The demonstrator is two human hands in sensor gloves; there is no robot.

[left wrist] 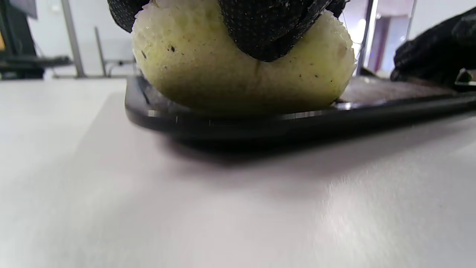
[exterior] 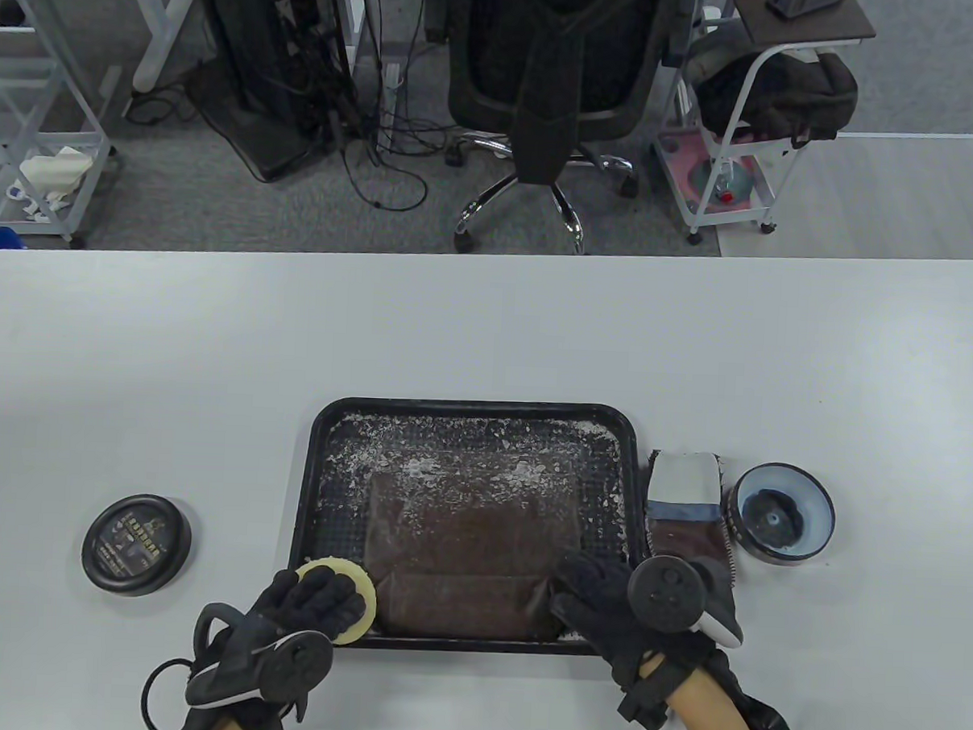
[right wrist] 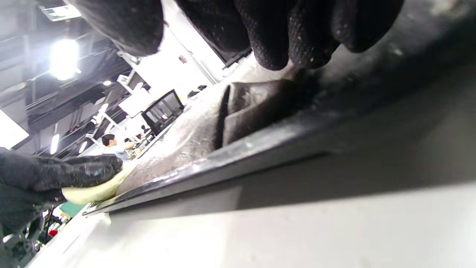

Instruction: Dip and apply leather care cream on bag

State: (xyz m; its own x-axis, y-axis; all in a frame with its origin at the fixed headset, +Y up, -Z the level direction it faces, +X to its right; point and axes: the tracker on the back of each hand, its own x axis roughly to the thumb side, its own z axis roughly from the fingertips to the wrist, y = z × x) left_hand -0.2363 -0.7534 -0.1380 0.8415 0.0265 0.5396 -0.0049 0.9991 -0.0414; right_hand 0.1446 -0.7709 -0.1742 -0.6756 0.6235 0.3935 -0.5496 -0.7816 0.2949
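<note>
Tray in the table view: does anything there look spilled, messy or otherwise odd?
Yes. The black tray is strewn with white flakes or powder, thickest along its far edge and left side, some lying on the brown leather bag. What the residue is cannot be told. The yellow sponge also carries dark specks.

You see a pale yellow sponge, a brown bag, a black white-flecked tray and a white desk.

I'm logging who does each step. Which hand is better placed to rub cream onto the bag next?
Left. The left hand already holds the sponge at the tray's near-left corner, beside the bag. The right hand has no applicator and presses the bag's right corner.
</note>
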